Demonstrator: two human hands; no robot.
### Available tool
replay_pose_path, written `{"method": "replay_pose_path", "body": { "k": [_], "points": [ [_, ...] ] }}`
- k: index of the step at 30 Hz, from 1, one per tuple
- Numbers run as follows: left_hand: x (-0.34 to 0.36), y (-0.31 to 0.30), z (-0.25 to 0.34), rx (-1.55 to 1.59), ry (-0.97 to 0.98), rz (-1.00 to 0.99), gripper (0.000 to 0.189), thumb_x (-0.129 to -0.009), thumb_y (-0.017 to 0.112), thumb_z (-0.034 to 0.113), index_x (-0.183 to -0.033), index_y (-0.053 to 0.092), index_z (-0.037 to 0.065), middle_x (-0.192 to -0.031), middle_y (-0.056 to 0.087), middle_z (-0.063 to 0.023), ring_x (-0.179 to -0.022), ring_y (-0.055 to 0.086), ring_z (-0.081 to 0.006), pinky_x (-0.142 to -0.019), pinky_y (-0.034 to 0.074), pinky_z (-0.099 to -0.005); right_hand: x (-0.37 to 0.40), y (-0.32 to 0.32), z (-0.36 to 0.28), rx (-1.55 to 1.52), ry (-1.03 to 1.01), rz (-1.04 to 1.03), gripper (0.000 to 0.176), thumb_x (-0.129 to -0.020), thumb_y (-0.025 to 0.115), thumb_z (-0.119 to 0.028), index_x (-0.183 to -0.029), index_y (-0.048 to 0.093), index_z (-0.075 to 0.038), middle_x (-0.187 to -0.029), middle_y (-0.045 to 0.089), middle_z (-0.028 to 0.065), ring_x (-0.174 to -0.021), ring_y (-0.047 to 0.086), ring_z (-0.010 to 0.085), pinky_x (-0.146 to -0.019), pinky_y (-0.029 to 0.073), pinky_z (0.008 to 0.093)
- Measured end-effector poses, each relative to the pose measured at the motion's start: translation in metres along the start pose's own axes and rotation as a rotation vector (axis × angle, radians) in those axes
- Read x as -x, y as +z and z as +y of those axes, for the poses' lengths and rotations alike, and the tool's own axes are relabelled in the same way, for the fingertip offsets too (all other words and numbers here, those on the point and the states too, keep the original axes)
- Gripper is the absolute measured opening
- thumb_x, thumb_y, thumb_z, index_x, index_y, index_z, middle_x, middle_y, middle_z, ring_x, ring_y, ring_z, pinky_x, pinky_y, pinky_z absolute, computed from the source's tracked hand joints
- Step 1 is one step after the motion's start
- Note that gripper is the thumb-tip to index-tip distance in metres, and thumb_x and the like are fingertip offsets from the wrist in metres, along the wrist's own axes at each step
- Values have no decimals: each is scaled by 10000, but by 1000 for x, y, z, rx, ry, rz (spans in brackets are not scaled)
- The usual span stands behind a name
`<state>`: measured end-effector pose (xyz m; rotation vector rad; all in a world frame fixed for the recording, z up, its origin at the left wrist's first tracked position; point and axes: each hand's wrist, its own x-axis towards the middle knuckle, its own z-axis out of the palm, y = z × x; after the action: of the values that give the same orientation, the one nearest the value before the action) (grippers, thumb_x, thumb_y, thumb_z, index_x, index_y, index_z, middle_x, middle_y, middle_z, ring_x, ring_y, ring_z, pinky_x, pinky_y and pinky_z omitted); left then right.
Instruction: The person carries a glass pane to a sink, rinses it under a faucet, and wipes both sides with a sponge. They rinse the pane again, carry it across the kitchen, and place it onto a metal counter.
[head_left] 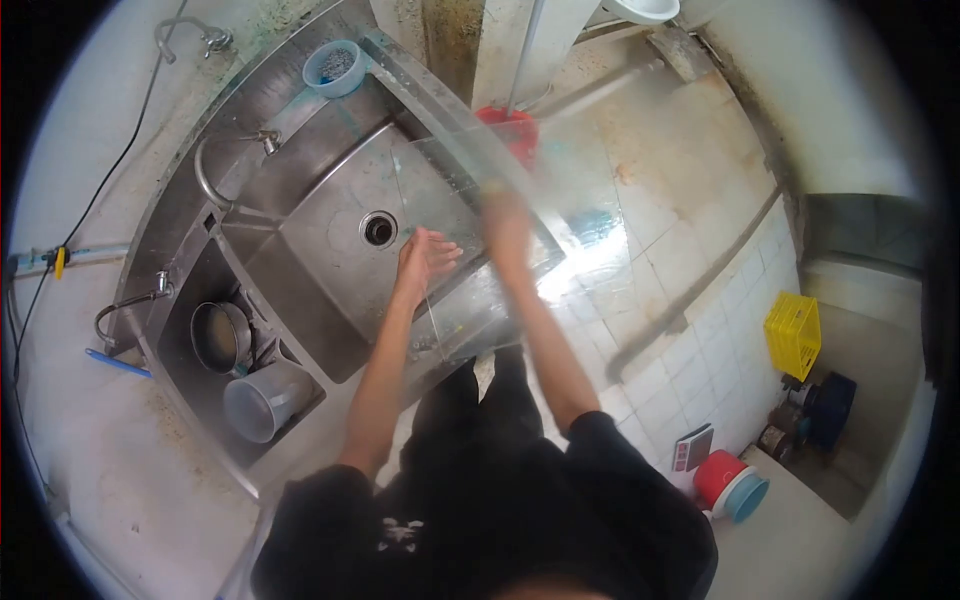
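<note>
A clear, wet-looking sheet (590, 235) lies slanted over the right part of the steel sink (330, 230) and reaches past its front rim. My left hand (428, 258) is at the sheet's left edge, right of the drain, with its fingers bent over that edge. Over the sheet, near the rim, my right hand (507, 225) is smeared by motion. A blurred yellowish patch shows at its fingertips; whether it holds something cannot be made out.
A blue bowl (335, 68) sits on the sink's far corner. Left are two taps, a metal pot (221, 337) and a plastic jug (268, 401). Beyond the sheet stands a red bucket (508, 130). At the right are a yellow crate (792, 335) and a scale (693, 448).
</note>
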<state>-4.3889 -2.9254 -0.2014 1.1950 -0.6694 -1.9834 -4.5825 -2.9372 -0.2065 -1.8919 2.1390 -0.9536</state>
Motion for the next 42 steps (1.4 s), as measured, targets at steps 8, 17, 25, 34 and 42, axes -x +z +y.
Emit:
{"method": "replay_pose_path", "body": {
  "k": [8, 17, 25, 34, 42],
  "points": [
    [-12, -22, 26, 213, -183, -170, 726, -866, 352, 718, -1068, 524, 42, -930, 653, -164, -920, 648, -318, -804, 516, -475, 47, 13, -59, -16, -195, -90, 408, -824, 528, -99, -1231, 524, -64, -956, 584, 155, -825, 579, 333, -724, 447, 455],
    [-17, -2, 40, -224, -160, -110, 395, -949, 513, 401, -1068, 541, 25, -951, 653, -175, -877, 681, -293, -668, 572, -374, 9, -94, 68, 230, 306, 293, 99, -794, 535, -13, -863, 589, 33, -799, 568, 191, -691, 563, 325, -596, 443, 423],
    [-29, -15, 35, -235, -139, -168, 406, -942, 526, 406, -1081, 543, 25, -960, 648, -168, -890, 674, -277, -695, 567, -322, 101, 0, -101, -126, -182, -122, 192, -826, 553, -101, -996, 593, -22, -893, 580, 131, -816, 591, 299, -689, 426, 471],
    [-17, -7, 34, -228, -147, -90, 396, -934, 535, 428, -1059, 544, 52, -954, 638, -140, -864, 673, -251, -665, 536, -308, 72, -124, 121, 387, 366, 365, 169, -857, 505, -85, -971, 622, -46, -854, 583, 178, -673, 583, 321, -557, 439, 447],
    [-23, -7, 28, -269, -105, -60, 374, -929, 542, 433, -1020, 543, 70, -944, 640, -126, -846, 675, -242, -641, 535, -301, 138, -4, -118, -50, -131, -41, 207, -794, 571, -102, -984, 612, -31, -881, 581, 135, -887, 565, 271, -699, 425, 437]
  ]
}}
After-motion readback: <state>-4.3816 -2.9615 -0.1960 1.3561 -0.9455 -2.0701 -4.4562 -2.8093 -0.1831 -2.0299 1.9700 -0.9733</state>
